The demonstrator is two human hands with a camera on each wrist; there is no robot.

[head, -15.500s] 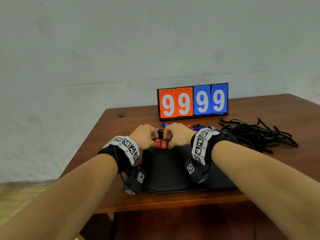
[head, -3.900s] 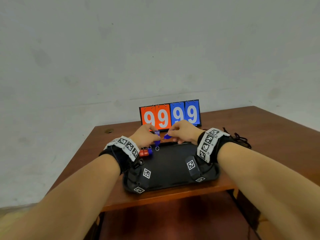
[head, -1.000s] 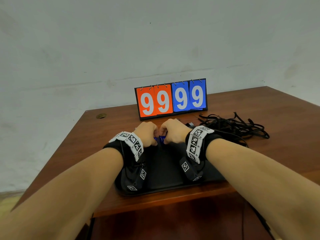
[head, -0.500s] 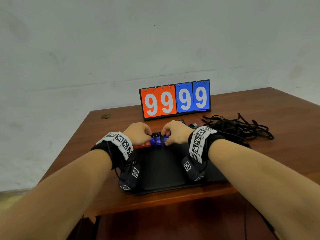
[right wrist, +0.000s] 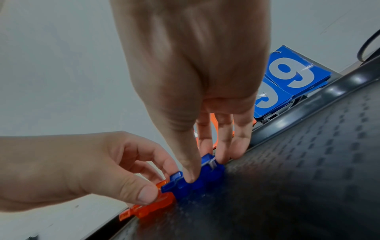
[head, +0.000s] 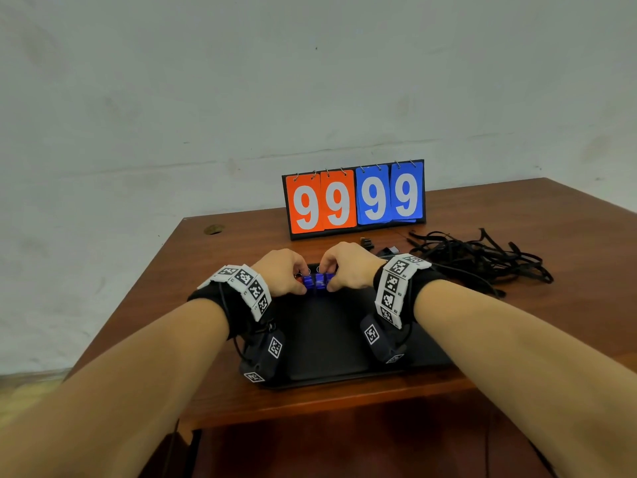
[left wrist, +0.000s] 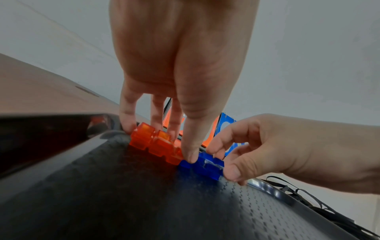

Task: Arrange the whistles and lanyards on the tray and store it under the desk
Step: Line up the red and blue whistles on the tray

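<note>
A black tray (head: 327, 339) lies at the desk's near edge. Along its far rim stands a row of red whistles (left wrist: 152, 139) and blue whistles (left wrist: 205, 164), side by side. My left hand (head: 300, 281) pinches the red whistles (right wrist: 164, 201), fingers behind and thumb in front at the red-blue joint. My right hand (head: 327, 277) pinches the blue whistles (right wrist: 197, 183) the same way. In the head view only the blue whistles (head: 319, 281) and a sliver of red show between the hands. A tangle of black lanyards (head: 475, 260) lies on the desk right of the tray.
A flip scoreboard (head: 355, 198) reading 99 99 stands behind the tray near the wall. Small dark bits (head: 367, 242) lie between it and the tray. The brown desk (head: 206, 270) ends at the left and the front, with dark space beneath it.
Over the last second the hands stayed at the tray's far rim. They have drawn a little closer together, with the blue whistles pressed up against the red ones.
</note>
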